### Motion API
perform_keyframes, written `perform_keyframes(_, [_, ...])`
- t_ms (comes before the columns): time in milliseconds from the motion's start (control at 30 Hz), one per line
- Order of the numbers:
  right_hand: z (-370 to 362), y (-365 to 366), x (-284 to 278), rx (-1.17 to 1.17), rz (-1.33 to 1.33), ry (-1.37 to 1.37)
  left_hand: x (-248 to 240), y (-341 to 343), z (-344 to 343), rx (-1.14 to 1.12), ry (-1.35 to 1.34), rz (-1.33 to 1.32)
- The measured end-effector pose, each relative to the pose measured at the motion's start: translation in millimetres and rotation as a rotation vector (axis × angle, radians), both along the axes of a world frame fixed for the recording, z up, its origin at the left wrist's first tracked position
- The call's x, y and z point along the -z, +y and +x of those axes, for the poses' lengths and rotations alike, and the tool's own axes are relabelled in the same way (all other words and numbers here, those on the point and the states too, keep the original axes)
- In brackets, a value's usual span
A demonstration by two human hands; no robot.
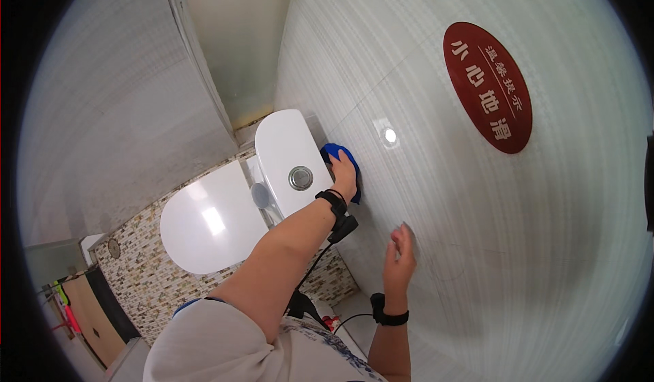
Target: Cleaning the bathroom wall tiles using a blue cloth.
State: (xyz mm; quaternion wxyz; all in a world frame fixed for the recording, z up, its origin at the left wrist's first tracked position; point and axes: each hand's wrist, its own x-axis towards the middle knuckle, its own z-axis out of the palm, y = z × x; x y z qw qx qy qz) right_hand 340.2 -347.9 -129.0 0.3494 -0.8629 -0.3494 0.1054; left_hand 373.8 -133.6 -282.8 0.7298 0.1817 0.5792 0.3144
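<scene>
My left hand is down between the toilet tank and the tiled wall, on a bunched blue cloth. Part of the cloth is hidden under the palm and fingers. Beside it stands the white toilet tank, with a round silver flush button on its lid. The toilet's white lid is down. Farther right and nearer to me, my right hand is close to the wall, its fingers loosely bent and a little apart, with nothing in them. Whether the fingertips touch the wall I cannot tell.
A glossy pale tiled wall fills the right side and bears an oval red sign. Mosaic tiles cover the floor, with a round drain at the left. A grey partition stands left of the toilet. Black cables hang from my wristbands.
</scene>
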Motion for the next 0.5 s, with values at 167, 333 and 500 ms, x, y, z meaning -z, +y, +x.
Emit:
perform_keyframes(167, [6,-15,-1,0.035,0.037,0.050,-99,-43,-7,0.103,0.044,0.417])
perform_keyframes(333, [4,-17,2,-0.010,0.062,0.057,-141,-80,-22,0.147,0.021,0.978])
perform_keyframes(500, [4,-24,3,-0.012,0.034,0.081,-76,-98,-5,0.138,0.212,0.760])
